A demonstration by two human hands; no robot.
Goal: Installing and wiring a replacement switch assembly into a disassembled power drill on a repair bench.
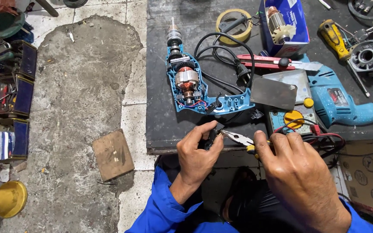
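- Two bare hands work at the near edge of a dark bench (165, 125), just below an opened blue drill (195, 86) that lies with its half-shell off and its copper-wound motor showing.
- Left hand (197, 157): thumb and forefinger pinch a small black part (211, 137), most likely the drill's switch, though it is too hidden to be sure.
- Right hand (296, 177): fingers curled tight round the yellow grips of pliers (238, 139), whose nose points left and meets the black part.
- Step in hand, as I judge it: gripping or pulling something on that small part with the plier tips.
- Next move calls for a steady pinch from the left hand and a light squeeze, since the part is small and could slip or crack.
- Nearby: a black cord (221, 47), a roll of tape (234, 26), a red knife (272, 62), a meter (294, 118), a second blue drill (346, 101).
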